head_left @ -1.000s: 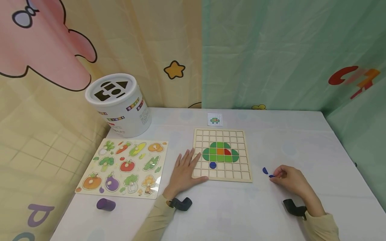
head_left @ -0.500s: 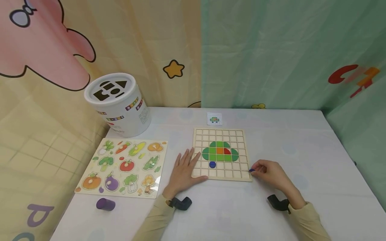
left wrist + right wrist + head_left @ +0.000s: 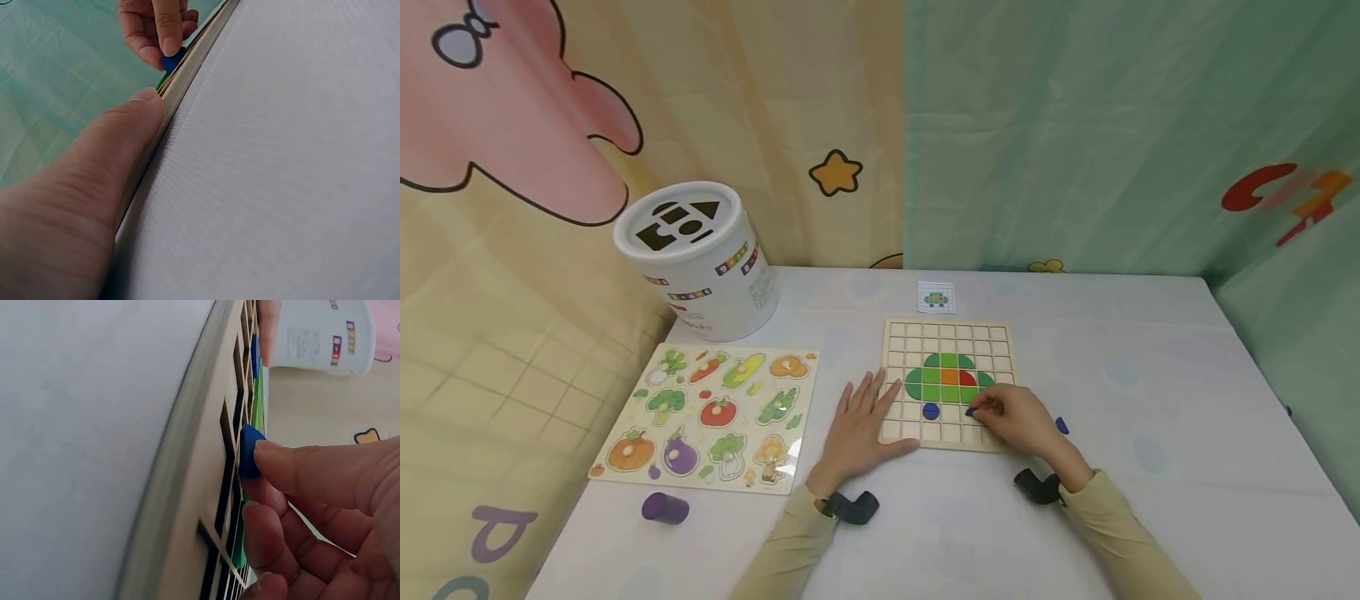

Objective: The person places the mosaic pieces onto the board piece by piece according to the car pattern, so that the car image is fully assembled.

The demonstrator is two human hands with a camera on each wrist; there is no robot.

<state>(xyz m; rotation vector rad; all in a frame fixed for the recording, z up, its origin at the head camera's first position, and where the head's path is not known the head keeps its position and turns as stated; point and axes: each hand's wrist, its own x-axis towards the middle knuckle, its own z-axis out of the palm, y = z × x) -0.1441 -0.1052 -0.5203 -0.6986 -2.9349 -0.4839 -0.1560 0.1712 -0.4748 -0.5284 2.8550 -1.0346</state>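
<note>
My right hand (image 3: 1018, 417) pinches a blue half-circle piece (image 3: 250, 452) between thumb and fingers, close over the grid board (image 3: 906, 429). The piece is at a square below the green car shape (image 3: 950, 392), right of a blue circle (image 3: 931, 411) made of two halves. Green, orange and red tiles form the car. My left hand (image 3: 859, 429) lies with spread fingers on the board's left edge, its thumb along the front edge. Another blue half-circle (image 3: 1062, 425) lies on the table behind my right hand.
A small picture card (image 3: 936, 297) with a car pattern lies behind the board. To the left are a vegetable puzzle board (image 3: 748, 417), a purple cylinder (image 3: 665, 508) and a white bucket (image 3: 715, 283) with shape holes in its lid. Curtains hang behind the table.
My right hand has picked up one blue half-circle from the table at the right and carried it left over the board. The left hand has stayed in place.
</note>
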